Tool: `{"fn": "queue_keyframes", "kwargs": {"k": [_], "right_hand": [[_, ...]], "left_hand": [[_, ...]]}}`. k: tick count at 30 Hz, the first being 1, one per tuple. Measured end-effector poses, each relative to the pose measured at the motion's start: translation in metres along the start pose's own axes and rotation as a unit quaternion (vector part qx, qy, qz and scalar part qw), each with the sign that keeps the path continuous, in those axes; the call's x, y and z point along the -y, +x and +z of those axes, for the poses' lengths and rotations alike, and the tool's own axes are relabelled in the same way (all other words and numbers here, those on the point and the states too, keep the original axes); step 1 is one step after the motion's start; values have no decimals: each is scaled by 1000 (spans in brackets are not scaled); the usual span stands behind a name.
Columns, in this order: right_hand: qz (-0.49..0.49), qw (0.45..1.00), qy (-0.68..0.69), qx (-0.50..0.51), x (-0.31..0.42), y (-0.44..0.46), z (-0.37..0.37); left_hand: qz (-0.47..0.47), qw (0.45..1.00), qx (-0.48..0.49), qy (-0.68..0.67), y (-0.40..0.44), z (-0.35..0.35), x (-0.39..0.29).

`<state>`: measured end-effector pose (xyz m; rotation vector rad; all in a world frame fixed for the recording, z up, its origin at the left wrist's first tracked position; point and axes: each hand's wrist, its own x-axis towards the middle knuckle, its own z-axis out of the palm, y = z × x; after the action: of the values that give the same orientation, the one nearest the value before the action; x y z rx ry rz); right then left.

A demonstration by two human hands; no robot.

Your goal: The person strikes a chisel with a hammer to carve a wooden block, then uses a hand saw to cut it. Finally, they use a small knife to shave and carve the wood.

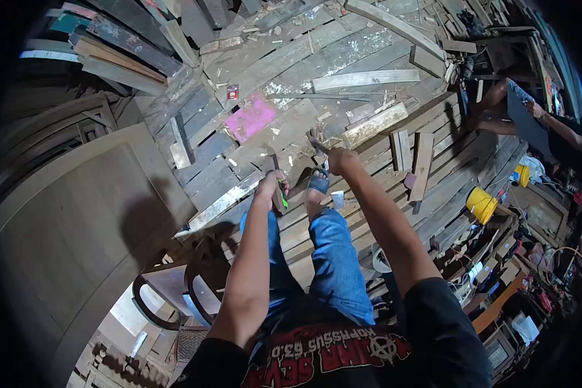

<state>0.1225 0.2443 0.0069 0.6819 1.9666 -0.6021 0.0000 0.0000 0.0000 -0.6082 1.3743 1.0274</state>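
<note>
My left hand is closed around a narrow, dark tool with a bright green part at its lower end. Its dark upper part sticks out beyond my fingers, and I cannot make out its kind. My right hand grips what looks like a hammer, its dark head pointing away from me just above the floor. Between my hands, a sandalled foot rests on the slatted planks. Wood chips lie scattered about the hammer head.
A pink patch and a small red packet lie on the plank floor. Loose boards surround them. Left stands a large wooden panel. At right are a yellow bucket, clutter, and another person's arm.
</note>
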Motion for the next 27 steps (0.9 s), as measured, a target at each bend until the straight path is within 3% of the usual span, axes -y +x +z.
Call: {"fn": "queue_keyframes", "kwargs": {"k": [2, 3, 5, 7, 9, 11, 13, 15, 19, 20, 22, 24, 25, 27], "right_hand": [[-4, 1000, 4, -15, 5, 17, 8], [45, 999, -25, -3, -67, 39, 0], [24, 999, -15, 40, -78, 88, 42], [6, 999, 9, 43, -75, 118, 75], [-14, 999, 0, 35, -86, 136, 113], [4, 999, -20, 27, -99, 182, 139], [29, 999, -40, 3, -105, 232, 171], [48, 998, -43, -12, -90, 236, 151], [-10, 984, -167, 67, -56, 283, 87], [-23, 977, -201, 71, -44, 295, 72], [-75, 962, -256, 57, -46, 344, 66], [-132, 954, -260, 65, -59, 398, 82], [-252, 955, -155, 7, -78, 415, 88], [-181, 964, -196, 0, -35, 390, 85]], "left_hand": [[2, 998, -2, 59, 16, -20, 4], [16, 997, 68, 43, 76, 38, 15], [49, 995, 72, 44, 87, 9, 20], [15, 997, 61, -35, 78, -9, 24], [34, 990, 76, -112, 146, -27, 58], [25, 997, 50, -50, 167, -33, 64], [-18, 995, -22, -95, 229, -54, 92], [-16, 998, -59, -33, 269, -71, 112], [123, 982, -137, 49, 341, -89, 107], [93, 973, -157, 144, 357, -97, 94], [160, 933, -141, 291, 421, -114, 95], [94, 875, -126, 457, 438, -113, 67], [91, 853, -116, 501, 443, -121, 50], [89, 801, -97, 584, 454, -136, 17]]}}
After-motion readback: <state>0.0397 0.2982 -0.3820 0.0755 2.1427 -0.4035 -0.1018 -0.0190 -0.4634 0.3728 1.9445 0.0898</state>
